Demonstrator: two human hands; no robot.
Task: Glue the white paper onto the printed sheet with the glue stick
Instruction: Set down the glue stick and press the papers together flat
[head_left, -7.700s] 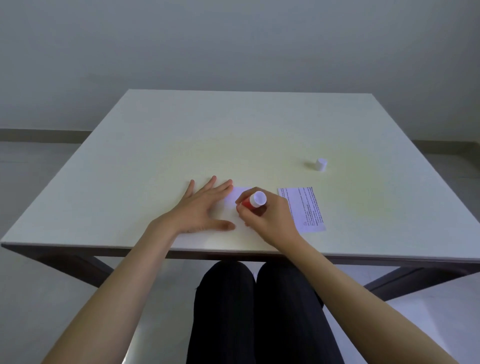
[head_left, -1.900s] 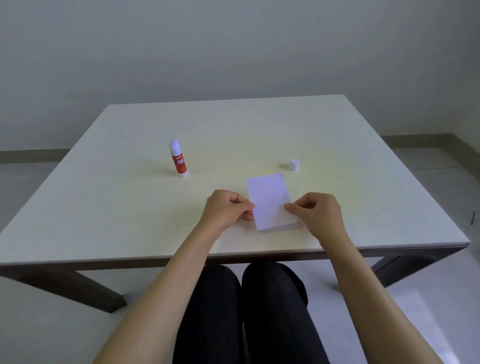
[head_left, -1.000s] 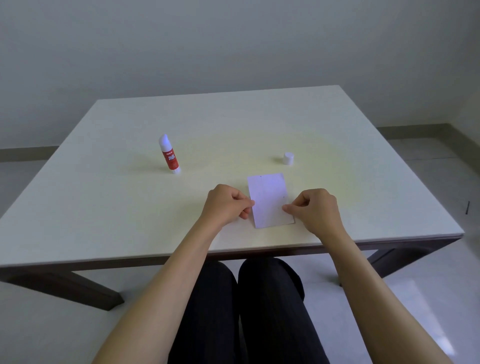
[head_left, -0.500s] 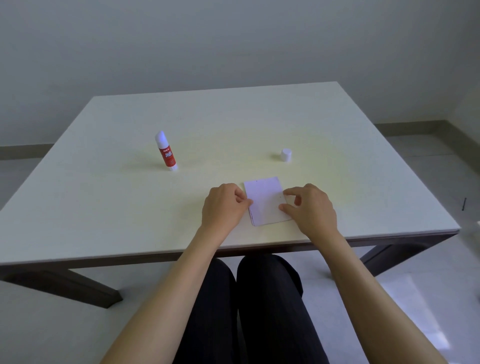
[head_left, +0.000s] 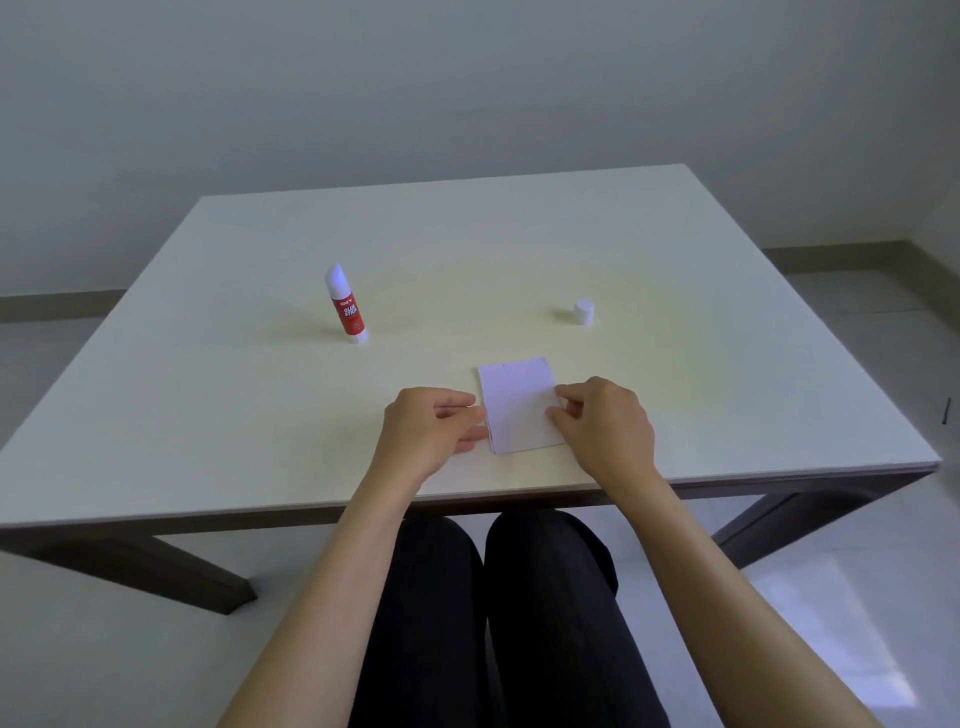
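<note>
Pressing stage — left hand (head_left: 434, 428) and right hand (head_left: 602, 423), fingers curled, pin the white paper's (head_left: 517, 402) edges (printed sheet hidden); next, I judge, smoothing flat.

On the pale square table (head_left: 208, 415), a white rectangular paper (head_left: 519, 405) lies near the front edge between the left hand (head_left: 428, 431) and right hand (head_left: 605, 423), the upright red-labelled glue stick (head_left: 347, 306) behind-left, the small white cap (head_left: 584, 312) behind-right.
</note>
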